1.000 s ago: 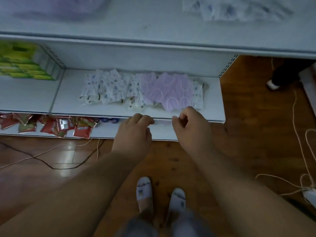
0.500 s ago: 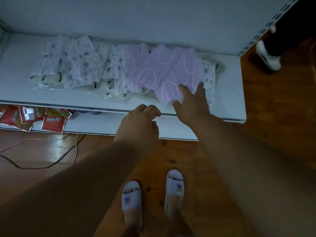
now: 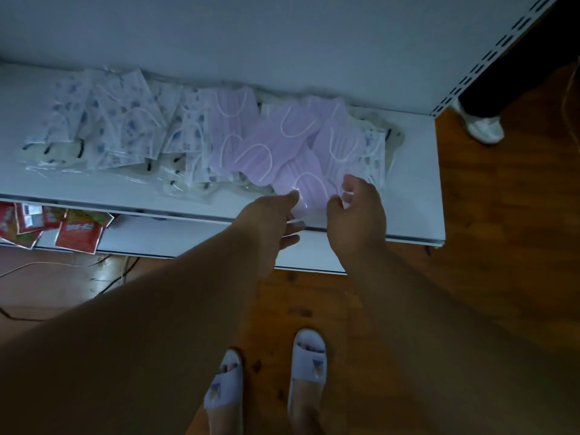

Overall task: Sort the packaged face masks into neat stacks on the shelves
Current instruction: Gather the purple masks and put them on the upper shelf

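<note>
A loose heap of packaged face masks lies on the white shelf (image 3: 414, 183). White masks with blue print (image 3: 125, 120) spread over its left half, lilac masks (image 3: 276, 133) over the right. The nearest lilac mask packet (image 3: 309, 183) sticks out toward the shelf's front edge. My left hand (image 3: 270, 224) pinches that packet's near left corner. My right hand (image 3: 357, 208) curls over its right edge, thumb and fingers closing on it.
Red snack packets (image 3: 78, 233) lie on the lower shelf at the left. Cables (image 3: 62, 265) run over the wooden floor. Another person's white shoe (image 3: 483, 127) stands beyond the shelf's right end. My slippered feet (image 3: 266, 387) are below.
The view has dropped closer to the shelf. My right hand went from flat on the lilac masks to curling on one packet; my left hand reached forward and took its corner.
</note>
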{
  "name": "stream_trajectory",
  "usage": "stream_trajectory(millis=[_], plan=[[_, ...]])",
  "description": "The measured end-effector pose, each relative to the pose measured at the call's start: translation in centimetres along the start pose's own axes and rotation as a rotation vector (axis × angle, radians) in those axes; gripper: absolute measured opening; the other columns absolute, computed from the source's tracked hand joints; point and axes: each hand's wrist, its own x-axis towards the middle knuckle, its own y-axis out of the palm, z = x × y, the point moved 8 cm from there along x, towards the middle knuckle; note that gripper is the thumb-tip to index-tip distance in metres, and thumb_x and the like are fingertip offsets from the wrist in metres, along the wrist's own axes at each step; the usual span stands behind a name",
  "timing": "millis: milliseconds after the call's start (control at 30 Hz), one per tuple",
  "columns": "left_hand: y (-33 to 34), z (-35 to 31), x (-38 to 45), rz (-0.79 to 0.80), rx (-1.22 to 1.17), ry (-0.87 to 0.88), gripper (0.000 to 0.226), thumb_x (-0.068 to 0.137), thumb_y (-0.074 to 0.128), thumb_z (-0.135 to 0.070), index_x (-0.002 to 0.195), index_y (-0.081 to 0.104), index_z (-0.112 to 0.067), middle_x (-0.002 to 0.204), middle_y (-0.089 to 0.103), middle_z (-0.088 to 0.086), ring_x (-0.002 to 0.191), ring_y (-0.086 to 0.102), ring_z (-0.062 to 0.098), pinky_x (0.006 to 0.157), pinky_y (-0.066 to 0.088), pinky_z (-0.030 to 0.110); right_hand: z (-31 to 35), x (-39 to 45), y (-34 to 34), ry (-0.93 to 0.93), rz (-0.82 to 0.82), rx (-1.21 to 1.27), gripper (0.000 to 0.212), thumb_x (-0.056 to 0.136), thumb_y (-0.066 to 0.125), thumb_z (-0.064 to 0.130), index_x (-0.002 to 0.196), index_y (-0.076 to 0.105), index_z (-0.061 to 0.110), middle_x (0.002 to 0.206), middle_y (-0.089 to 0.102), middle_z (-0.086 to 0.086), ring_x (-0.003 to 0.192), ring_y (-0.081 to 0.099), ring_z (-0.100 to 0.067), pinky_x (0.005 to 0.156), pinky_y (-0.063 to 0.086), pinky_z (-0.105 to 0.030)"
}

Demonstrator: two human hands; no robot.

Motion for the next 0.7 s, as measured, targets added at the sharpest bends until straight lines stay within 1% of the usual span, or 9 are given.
stream_trajectory(millis=[67,167,267,300,367,400,467,600,700], plan=[[0.6,-0.4,0.5,-0.014,-0.055,-0.002,0.019,0.097,0.062,-0.027,0.109,0.062,-0.013,0.115,0.068,0.013,0.104,0.069,0.027,0.093,0.055,0.039,-0.1,-0.3,0.0,0.010,0.035,0.048,0.044,0.098,0.057,0.024,0.141,0.048,0.016,0.141,0.053,-0.002,0.123,0.056,-0.020,0.092,0.040,-0.021],[0.5,-1.2,0.8,-0.117,-0.070,0.026,0.008,0.097,0.062,-0.019,0.092,0.062,-0.013,0.098,0.069,0.007,0.094,0.070,0.023,0.084,0.056,0.033,-0.2,-0.3,0.3,0.032,0.085,0.125,0.048,0.095,0.064,0.024,0.140,0.049,0.018,0.135,0.055,-0.002,0.109,0.060,-0.017,0.090,0.050,-0.028],[-0.1,-1.1,1.2,-0.161,0.009,0.044,0.011,0.095,0.066,-0.023,0.092,0.065,-0.013,0.089,0.066,0.004,0.082,0.067,0.021,0.081,0.058,0.034,-1.9,0.1,1.1,0.303,0.161,0.397,0.050,0.088,0.071,0.018,0.135,0.054,0.021,0.111,0.065,-0.001,0.090,0.065,-0.017,0.077,0.056,-0.032],[-0.2,-0.8,1.2,-0.151,0.015,0.034,0.013,0.094,0.067,-0.024,0.097,0.066,-0.012,0.090,0.065,0.005,0.081,0.065,0.021,0.080,0.058,0.035,-2.3,0.0,1.5,0.385,0.200,0.501,0.041,0.087,0.071,0.014,0.125,0.060,0.021,0.098,0.067,-0.002,0.078,0.064,-0.018,0.066,0.054,-0.031],[-0.4,-0.1,1.0,-0.112,0.007,0.003,0.016,0.093,0.067,-0.022,0.105,0.066,-0.011,0.094,0.063,0.007,0.080,0.062,0.023,0.079,0.058,0.037,-2.5,-0.3,2.0,0.428,0.285,0.593,0.010,0.085,0.067,0.005,0.085,0.066,0.015,0.065,0.058,-0.004,0.058,0.048,-0.020,0.051,0.037,-0.029],[-0.6,0.1,0.8,-0.099,0.020,-0.004,0.014,0.092,0.067,-0.018,0.104,0.065,-0.011,0.094,0.062,0.008,0.078,0.061,0.023,0.078,0.058,0.038,-2.5,-0.3,2.1,0.403,0.312,0.560,0.016,0.084,0.065,0.004,0.071,0.060,0.012,0.058,0.052,-0.006,0.056,0.043,-0.022,0.052,0.033,-0.031],[-0.9,0.3,0.7,-0.092,0.025,-0.002,0.008,0.090,0.068,-0.008,0.096,0.063,-0.008,0.091,0.064,0.010,0.077,0.063,0.024,0.076,0.059,0.038,-2.3,-0.1,1.9,0.358,0.294,0.481,0.022,0.087,0.062,0.010,0.066,0.058,0.012,0.064,0.053,-0.008,0.060,0.045,-0.024,0.058,0.036,-0.033],[-0.9,0.1,1.0,-0.092,0.049,0.018,0.008,0.090,0.067,0.000,0.093,0.060,-0.004,0.087,0.066,0.014,0.086,0.067,0.027,0.080,0.060,0.038,-2.6,0.4,0.8,0.306,0.140,0.267,0.016,0.094,0.058,0.027,0.083,0.067,0.021,0.079,0.065,0.000,0.075,0.060,-0.021,0.064,0.046,-0.027],[-1.0,-0.7,1.9,-0.142,0.404,0.105,0.016,0.087,0.073,-0.013,0.093,0.059,-0.008,0.100,0.067,0.013,0.095,0.066,0.028,0.092,0.057,0.047,-3.6,0.2,0.9,0.350,0.025,0.085,0.022,0.086,0.060,0.035,0.098,0.071,0.020,0.098,0.067,-0.006,0.084,0.065,-0.027,0.070,0.055,-0.032]])
